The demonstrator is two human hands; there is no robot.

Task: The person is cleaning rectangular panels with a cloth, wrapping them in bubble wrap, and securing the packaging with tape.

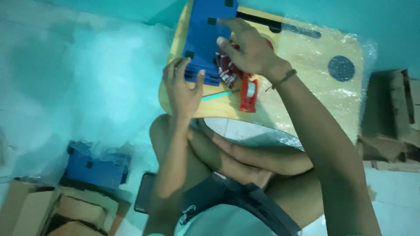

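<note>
The blue panel stack point(205, 39) lies at the upper middle of the frame on a wooden board point(306, 78), its long axis running up and away from the person. The left hand point(183, 87) grips its near end with curled fingers, while the right hand point(247, 50) presses its right edge, fingers spread. A red tape dispenser point(248, 94) lies just beside, and cardboard boxes point(57, 209) at lower left carry another blue piece point(96, 168).

Dim, heavy cyan cast; soft motion blur; glare on left floor.
</note>
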